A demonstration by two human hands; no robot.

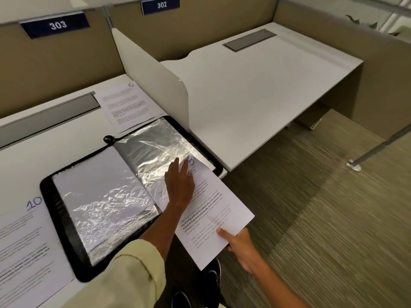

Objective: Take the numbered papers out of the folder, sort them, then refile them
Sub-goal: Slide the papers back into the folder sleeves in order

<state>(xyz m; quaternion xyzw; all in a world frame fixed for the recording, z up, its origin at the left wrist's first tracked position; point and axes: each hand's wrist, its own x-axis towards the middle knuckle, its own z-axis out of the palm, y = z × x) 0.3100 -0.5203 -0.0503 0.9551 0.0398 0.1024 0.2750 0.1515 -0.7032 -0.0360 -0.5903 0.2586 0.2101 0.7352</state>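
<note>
A black zip folder (66, 223) lies open on the desk, its crinkled clear sleeves (138, 165) showing. My right hand (239, 244) pinches the lower corner of a printed paper (213, 210) numbered 5, which sticks out over the desk's edge from the folder's right side. My left hand (180, 183) lies flat on the right-hand sleeve, fingers touching the paper's top corner. A paper numbered 6 (126, 103) lies on the desk behind the folder. A paper numbered 10 (24, 247) lies to the folder's left.
A white divider panel (164, 83) stands right of the folder, with another white desk (266, 90) beyond it. Grey cable hatches (44, 118) sit at the back of the desks. Signs 303 (56, 25) and 302 (161, 5) hang on the partition. Carpet (333, 218) lies to the right.
</note>
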